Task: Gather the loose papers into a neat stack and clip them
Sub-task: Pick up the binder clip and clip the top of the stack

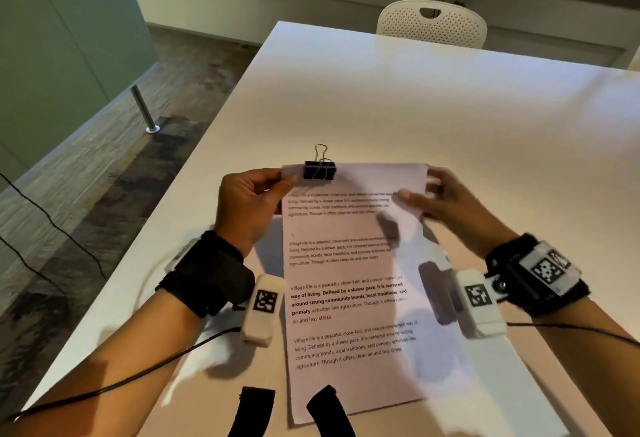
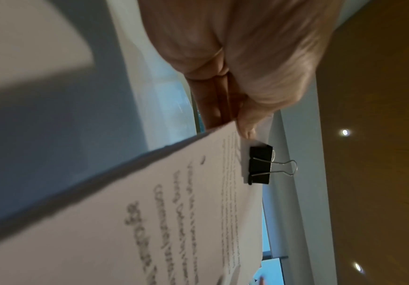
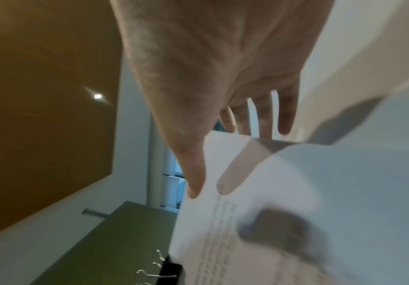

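A stack of printed white papers (image 1: 346,298) is held tilted above the white table (image 1: 450,107), its lower edge toward me. A black binder clip (image 1: 320,170) sits on the top edge near the left corner, one wire handle standing up. My left hand (image 1: 287,182) pinches the top left corner beside the clip. My right hand (image 1: 415,190) is at the top right corner, fingers straight behind the sheets and thumb stretched over the front, seemingly just off the paper. The left wrist view shows the papers (image 2: 174,212), the clip (image 2: 260,164) and the pinching hand (image 2: 242,127). The right wrist view shows the papers (image 3: 296,192), the clip (image 3: 171,271) and my right hand (image 3: 222,154).
A white perforated chair (image 1: 431,22) stands at the table's far side. The table's left edge runs diagonally close to my left arm, with floor beyond. Two black straps (image 1: 256,409) hang at the bottom of the head view.
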{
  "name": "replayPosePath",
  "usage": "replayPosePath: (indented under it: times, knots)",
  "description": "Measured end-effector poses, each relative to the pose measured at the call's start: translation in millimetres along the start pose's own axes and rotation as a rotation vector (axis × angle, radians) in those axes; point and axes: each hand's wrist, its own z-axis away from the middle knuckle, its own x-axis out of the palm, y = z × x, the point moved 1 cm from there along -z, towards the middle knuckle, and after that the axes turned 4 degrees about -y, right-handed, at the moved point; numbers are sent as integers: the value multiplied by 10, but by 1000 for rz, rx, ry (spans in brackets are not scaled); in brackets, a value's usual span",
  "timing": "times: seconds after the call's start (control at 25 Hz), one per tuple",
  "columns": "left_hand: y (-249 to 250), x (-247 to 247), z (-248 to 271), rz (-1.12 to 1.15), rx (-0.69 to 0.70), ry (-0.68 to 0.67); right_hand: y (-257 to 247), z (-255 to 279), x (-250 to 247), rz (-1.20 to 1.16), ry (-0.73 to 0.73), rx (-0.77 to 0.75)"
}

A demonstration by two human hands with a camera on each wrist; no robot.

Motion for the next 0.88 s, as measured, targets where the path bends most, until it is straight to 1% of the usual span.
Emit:
replayPosePath:
  times: [0.08,0.12,0.16,0.28,0.36,0.44,0.56,0.68,0.76,0.88]
  knots:
    - [20,-42,-23,45,-47,11,212,159,101,-75,-205,101]
    - [34,-54,-31,50,-64,11,271,237,143,-97,-244,119]
    - [41,-57,-39,46,-85,12,318,303,168,-137,-243,117]
    - [63,-49,-26,49,-180,-1,324,416,253,-392,-208,83]
    - [70,-46,16,68,-232,-32,294,407,298,-493,-123,48]
    - [73,-52,86,98,-262,-118,263,360,354,-528,-62,26]
    - [45,-101,226,98,-309,-250,152,234,484,-581,-14,20]
    - [-20,-240,331,28,-405,-300,42,5,625,-568,54,34]
    - [-3,-349,375,-110,-430,-333,0,-164,733,-516,80,77]
    - [138,-528,336,-257,-411,-283,-76,-411,958,-448,27,143]
